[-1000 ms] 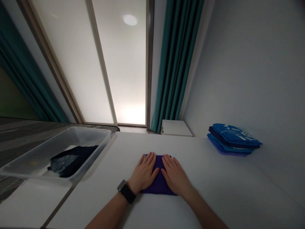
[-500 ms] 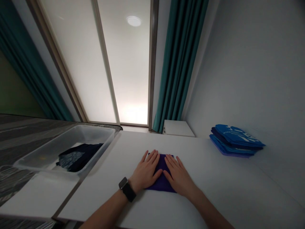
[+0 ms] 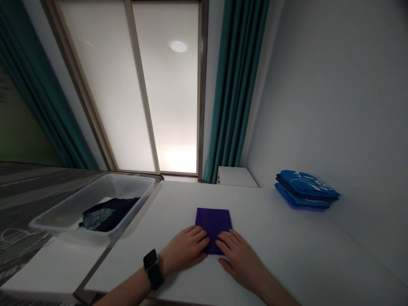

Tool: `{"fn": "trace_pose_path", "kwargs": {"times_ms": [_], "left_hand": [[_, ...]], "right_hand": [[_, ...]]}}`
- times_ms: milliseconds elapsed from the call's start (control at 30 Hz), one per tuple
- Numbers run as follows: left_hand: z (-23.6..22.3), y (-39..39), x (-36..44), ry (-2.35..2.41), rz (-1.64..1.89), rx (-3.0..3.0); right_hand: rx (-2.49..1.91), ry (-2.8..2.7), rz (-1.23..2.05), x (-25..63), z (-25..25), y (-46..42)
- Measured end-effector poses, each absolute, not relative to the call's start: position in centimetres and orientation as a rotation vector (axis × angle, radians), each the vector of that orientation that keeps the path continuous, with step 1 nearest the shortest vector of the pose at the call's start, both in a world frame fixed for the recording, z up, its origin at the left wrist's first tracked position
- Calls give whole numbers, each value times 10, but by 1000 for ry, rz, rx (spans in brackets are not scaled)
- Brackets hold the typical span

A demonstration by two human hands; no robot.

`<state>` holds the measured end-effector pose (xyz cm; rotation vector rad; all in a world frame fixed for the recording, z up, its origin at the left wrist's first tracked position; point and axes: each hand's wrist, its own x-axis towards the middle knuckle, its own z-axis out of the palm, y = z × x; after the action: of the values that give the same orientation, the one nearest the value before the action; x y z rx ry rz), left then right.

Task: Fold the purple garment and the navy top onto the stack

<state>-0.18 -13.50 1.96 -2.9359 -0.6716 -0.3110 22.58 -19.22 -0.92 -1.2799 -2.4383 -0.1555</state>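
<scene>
White tabletop [image 3: 267, 238], teal curtain [image 3: 234, 93] beyond, and the folded purple cloth [image 3: 213, 223] lies flat on top, between clear tub [image 3: 73, 202] and blue stack [image 3: 306, 191]! Left hand [image 3: 185, 247] on its near left, right hand [image 3: 239, 257] on its near right, fingers half-curled; any pinch, we can't tell from here.

From where I stand, both hands have slid down toward the lower middle of the frame. The left hand [image 3: 187, 247], spread flat over the purple cloth [image 3: 213, 221] a moment ago, now sits at its lower left with the fingers bent. The right hand [image 3: 239, 258] has drawn back to the lower right, fingers curled, its thumb now off the cloth. The cloth's upper part, mostly covered before, lies bare. The black watch [image 3: 153, 269] shows lower and farther left.
</scene>
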Motion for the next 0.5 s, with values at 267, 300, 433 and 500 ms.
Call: {"fn": "trace_pose_path", "kwargs": {"times_ms": [267, 300, 433, 500], "left_hand": [[9, -129, -1, -578, -391, -2919], [9, -128, -1, -578, -387, -2924], [17, -127, -4, -567, -304, -2961], [22, -128, -6, -557, -291, -2995]], "right_hand": [[-1323, -2427, -247, 208, -8, -185], [-1316, -2430, -280, 205, -9, -184], [-1285, -2443, -434, 201, -12, -177], [-1269, -2447, -479, 201, -13, -175]]}}
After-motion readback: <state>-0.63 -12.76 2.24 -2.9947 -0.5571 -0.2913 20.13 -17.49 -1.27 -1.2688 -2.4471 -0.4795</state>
